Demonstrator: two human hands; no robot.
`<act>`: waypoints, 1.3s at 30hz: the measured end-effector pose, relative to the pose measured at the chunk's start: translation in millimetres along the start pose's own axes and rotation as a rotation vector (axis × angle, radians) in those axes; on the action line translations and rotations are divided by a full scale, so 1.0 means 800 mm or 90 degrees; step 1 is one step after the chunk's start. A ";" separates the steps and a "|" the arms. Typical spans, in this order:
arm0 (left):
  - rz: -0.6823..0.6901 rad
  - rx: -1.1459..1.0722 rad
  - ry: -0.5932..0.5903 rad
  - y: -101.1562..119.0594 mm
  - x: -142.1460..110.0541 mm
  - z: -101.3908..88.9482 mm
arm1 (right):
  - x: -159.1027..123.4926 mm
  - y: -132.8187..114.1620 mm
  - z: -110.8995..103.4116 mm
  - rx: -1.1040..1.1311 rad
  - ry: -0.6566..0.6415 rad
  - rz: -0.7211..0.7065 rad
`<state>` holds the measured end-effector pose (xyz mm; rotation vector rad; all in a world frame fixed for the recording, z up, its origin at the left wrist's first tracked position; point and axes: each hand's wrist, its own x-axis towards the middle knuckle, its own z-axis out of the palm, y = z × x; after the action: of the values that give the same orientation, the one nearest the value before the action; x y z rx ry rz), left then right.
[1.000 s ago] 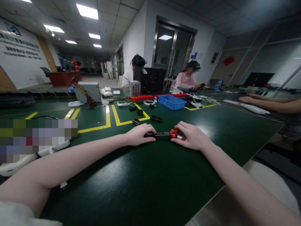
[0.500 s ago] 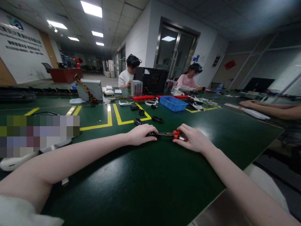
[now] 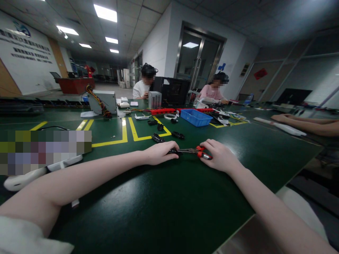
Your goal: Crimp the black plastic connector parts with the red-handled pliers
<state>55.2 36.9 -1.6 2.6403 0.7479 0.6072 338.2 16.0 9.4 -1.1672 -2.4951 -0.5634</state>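
My right hand (image 3: 218, 154) is closed around the red handles of a pair of long-nose pliers (image 3: 192, 151). The pliers' jaws point left and reach a small black part (image 3: 173, 151), which my left hand (image 3: 161, 152) pinches between thumb and fingers. Whether the jaws grip the part I cannot make out. Most of the part is hidden by my left fingers. Just beyond my left hand lie a black plastic piece (image 3: 158, 138) and another black piece (image 3: 178, 135), with several more like them behind.
A blue tray (image 3: 196, 117) stands beyond my hands on the green table (image 3: 148, 197). Behind it are a red power strip (image 3: 162, 111), a black computer case (image 3: 171, 91) and a grey power supply (image 3: 103, 102) with cables. Two people sit across; another person's arms (image 3: 307, 123) rest at right.
The whole view has shifted slightly right and down. Both hands keep nearly the same pose, with the pliers still at the black part; the handles look slightly turned.
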 end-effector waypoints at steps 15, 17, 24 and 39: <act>-0.038 0.158 -0.024 0.009 0.001 0.000 | 0.004 -0.007 -0.002 0.016 -0.008 -0.044; -0.014 0.190 -0.020 0.011 0.001 0.000 | 0.005 -0.006 -0.002 0.009 0.011 -0.052; -0.022 0.303 -0.024 0.017 0.001 -0.003 | 0.004 -0.004 -0.002 0.005 0.068 -0.041; 0.006 0.239 -0.082 0.022 -0.001 -0.005 | 0.006 -0.005 -0.002 -0.046 0.060 -0.060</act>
<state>59.9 23.3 8.9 2.9880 0.8851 0.3179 332.4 16.0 12.2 -1.0271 -2.4778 -0.7227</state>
